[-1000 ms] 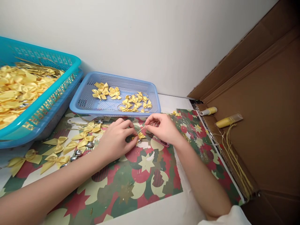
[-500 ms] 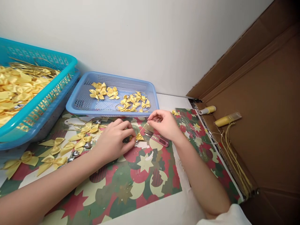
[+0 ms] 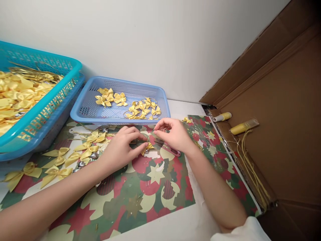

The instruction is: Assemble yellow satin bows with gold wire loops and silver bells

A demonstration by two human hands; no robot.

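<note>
My left hand [image 3: 125, 144] is closed on a yellow bow [image 3: 149, 146], its thumb and forefinger at the bow's left side. A small silver bell [image 3: 146, 151] shows just under that bow. Just to the right, my right hand [image 3: 173, 134] pinches something thin, too small to make out for sure. Pink thread snips [image 3: 170, 149] lie on the patterned sheet below my right hand, their blades towards the bow. Left of my left hand lie several yellow bows [image 3: 86, 150], silver bells [image 3: 94, 155] and gold cords.
A blue basket [image 3: 120, 121] with bows stands behind my hands. At the left, a larger turquoise basket [image 3: 62, 83] is heaped with bows and gold cords. Two yellow tubes [image 3: 244, 127] and yellow strings [image 3: 253, 177] are by the cardboard [image 3: 283, 140] on the right.
My right hand has shifted slightly left, nearer to my left hand. The left fingers have spread somewhat and moved up off the bell, leaving more of the bow showing.
</note>
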